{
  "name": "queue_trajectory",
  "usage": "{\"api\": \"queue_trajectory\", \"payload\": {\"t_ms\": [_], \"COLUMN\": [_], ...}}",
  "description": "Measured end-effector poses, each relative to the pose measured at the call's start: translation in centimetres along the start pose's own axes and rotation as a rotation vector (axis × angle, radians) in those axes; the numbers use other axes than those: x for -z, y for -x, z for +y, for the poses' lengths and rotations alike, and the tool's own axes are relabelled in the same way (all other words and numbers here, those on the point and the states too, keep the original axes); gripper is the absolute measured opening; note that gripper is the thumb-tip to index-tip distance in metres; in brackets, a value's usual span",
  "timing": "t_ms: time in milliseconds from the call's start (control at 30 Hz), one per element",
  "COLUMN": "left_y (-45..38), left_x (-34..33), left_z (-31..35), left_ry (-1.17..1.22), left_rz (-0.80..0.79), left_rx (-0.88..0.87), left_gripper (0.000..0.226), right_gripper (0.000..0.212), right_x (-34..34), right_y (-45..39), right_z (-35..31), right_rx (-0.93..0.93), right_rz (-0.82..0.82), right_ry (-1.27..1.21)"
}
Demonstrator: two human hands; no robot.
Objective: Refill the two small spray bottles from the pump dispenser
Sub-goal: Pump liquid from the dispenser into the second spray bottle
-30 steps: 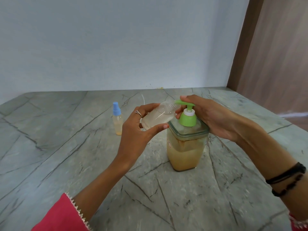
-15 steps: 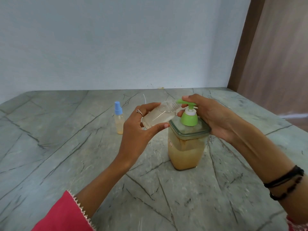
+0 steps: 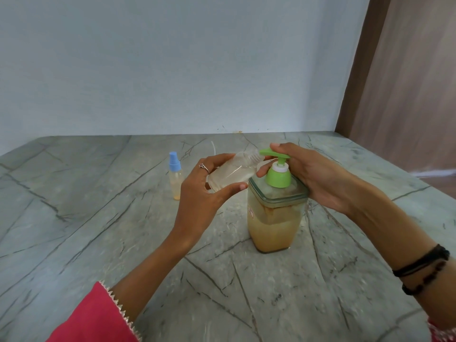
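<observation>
My left hand (image 3: 204, 191) grips the uncapped spray bottle (image 3: 232, 172), tilted, neck at the spout; my right hand (image 3: 313, 178) fingers, loosely extended, rest on the pump dispenser (image 3: 276, 206) head

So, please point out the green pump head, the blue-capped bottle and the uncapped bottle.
green pump head (image 3: 278, 177), head view, on its green collar.
blue-capped bottle (image 3: 176, 185), head view, on its body.
uncapped bottle (image 3: 232, 172), head view, on its clear side.
</observation>
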State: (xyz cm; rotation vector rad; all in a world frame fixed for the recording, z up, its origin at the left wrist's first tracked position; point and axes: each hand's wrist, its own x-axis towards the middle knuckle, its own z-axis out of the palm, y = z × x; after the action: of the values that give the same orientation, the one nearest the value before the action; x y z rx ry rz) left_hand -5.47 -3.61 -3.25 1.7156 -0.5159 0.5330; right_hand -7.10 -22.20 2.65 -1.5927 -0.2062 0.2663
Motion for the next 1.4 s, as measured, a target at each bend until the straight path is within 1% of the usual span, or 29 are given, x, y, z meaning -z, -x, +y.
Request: {"api": "queue_trajectory", "payload": {"t_ms": [233, 333, 500, 667, 933, 1100, 1233, 1400], "left_y": [0.2, 0.3, 0.3, 0.4, 0.2, 0.2, 0.4, 0.3], "left_x": [-0.2, -0.1, -0.2, -0.3, -0.5, -0.7, -0.6, -0.5], "left_z": [0.0, 0.0, 0.0, 0.0, 0.3, 0.2, 0.1, 0.1], "left_ry": [-0.001, 0.009, 0.026, 0.034, 0.034, 0.037, 0.024, 0.015], "left_rz": [-0.015, -0.012, -0.012, -0.007, -0.002, -0.006, -0.012, -0.015], "left_rx": [0.016, 0.020, 0.038, 0.044, 0.043, 0.050, 0.049, 0.050], "left_gripper": [0.045, 0.045, 0.044, 0.043, 0.044, 0.045, 0.046, 0.046], "right_gripper": [0.064, 0.061, 0.066, 0.066, 0.056, 0.040, 0.021, 0.023], "right_x": [-0.4, -0.5, -0.2, 0.1, 0.3, 0.7, 0.8, 0.9], "right_y": [-0.2, -0.3, -0.5, -0.6, -0.8, -1.0, -1.1, -1.1], "right_z": [0.1, 0.0, 0.2, 0.2, 0.2, 0.5, 0.6, 0.5], "right_rx": [-0.014, -0.030, -0.048, -0.049, -0.054, -0.039, 0.011, 0.016], "right_rz": [0.067, 0.073, 0.079, 0.055, 0.018, -0.004, -0.007, -0.028], "right_ry": [-0.012, -0.072, -0.091, -0.122, -0.144, -0.140, -0.137, -0.107]}}
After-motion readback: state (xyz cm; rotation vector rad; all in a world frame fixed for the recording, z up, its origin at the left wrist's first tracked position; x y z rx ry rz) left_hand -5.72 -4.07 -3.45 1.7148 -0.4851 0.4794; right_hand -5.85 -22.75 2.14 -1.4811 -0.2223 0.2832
